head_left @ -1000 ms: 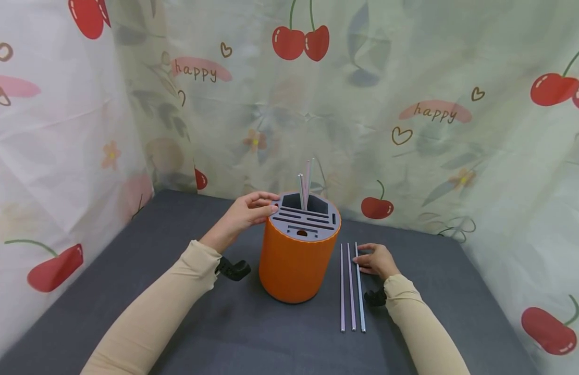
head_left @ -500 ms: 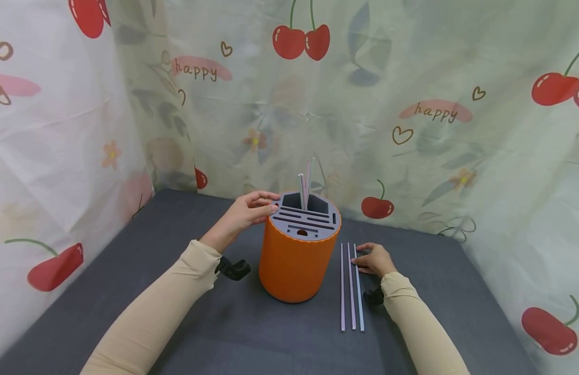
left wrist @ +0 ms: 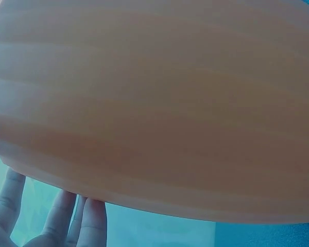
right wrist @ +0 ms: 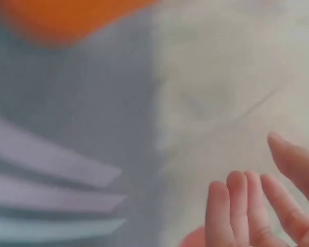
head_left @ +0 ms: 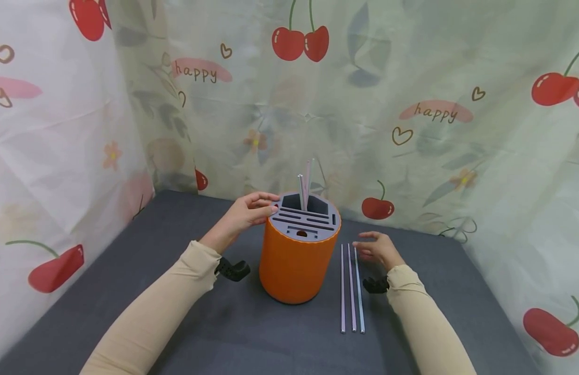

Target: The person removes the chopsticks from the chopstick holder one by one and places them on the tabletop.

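Note:
An orange knife block [head_left: 294,271] with a slotted grey top stands upright on the dark table. My left hand [head_left: 242,214] rests on the left of its rim; in the left wrist view, straight fingers [left wrist: 92,221] touch its wall. Chopsticks [head_left: 303,192] stand in the large opening at the back of the top. Three metallic chopsticks lie side by side to the right: a lilac one [head_left: 343,291], a pinkish one [head_left: 352,291] and a bluish one [head_left: 359,291]. Just above their far ends is my right hand [head_left: 379,251], fingers extended, holding nothing.
The dark grey tabletop [head_left: 214,333] reaches back to a cherry-patterned curtain [head_left: 289,130], which also hangs along both sides. A black wrist camera [head_left: 233,269] sits beneath the left wrist, near the knife block, and another [head_left: 376,284] beneath the right.
My right hand touched the bluish chopstick and shifted it slightly left towards the other two, then lifted off it. The left hand and the knife block have stayed put.

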`<action>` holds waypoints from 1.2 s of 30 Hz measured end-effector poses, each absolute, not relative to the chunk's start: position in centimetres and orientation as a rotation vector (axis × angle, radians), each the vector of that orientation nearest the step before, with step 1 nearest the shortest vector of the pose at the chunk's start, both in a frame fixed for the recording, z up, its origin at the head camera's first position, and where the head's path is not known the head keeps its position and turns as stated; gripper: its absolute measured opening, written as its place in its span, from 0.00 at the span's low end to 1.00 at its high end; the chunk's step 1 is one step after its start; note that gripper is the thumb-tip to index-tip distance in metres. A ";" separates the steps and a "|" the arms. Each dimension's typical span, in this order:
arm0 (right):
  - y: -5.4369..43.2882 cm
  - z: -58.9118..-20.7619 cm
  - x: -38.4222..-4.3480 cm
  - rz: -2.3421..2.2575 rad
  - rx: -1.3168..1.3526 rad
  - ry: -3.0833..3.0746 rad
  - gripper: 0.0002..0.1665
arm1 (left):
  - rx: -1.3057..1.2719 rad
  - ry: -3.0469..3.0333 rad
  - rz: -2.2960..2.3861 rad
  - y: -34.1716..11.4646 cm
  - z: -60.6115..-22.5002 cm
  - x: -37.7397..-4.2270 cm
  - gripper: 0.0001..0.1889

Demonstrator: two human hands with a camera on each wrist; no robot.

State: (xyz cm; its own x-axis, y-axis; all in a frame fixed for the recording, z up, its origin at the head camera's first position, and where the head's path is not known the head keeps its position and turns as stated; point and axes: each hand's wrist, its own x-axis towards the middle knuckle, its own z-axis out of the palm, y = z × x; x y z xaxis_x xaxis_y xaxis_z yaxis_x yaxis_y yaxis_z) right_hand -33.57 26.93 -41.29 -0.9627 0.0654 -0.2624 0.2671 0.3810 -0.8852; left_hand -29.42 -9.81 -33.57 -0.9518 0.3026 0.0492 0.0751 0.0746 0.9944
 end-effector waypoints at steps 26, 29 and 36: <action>14.3 -28.5 -30.1 -1.775 -0.641 2.492 0.18 | 0.412 2.139 2.022 -9.9 -33.9 -29.5 0.20; 14.2 -28.3 -30.0 -1.729 -0.625 2.522 0.18 | 0.410 2.142 2.017 -9.8 -33.9 -29.5 0.20; 14.1 -28.2 -30.0 -1.723 -0.611 2.522 0.17 | 0.405 2.144 2.016 -9.8 -33.9 -29.5 0.21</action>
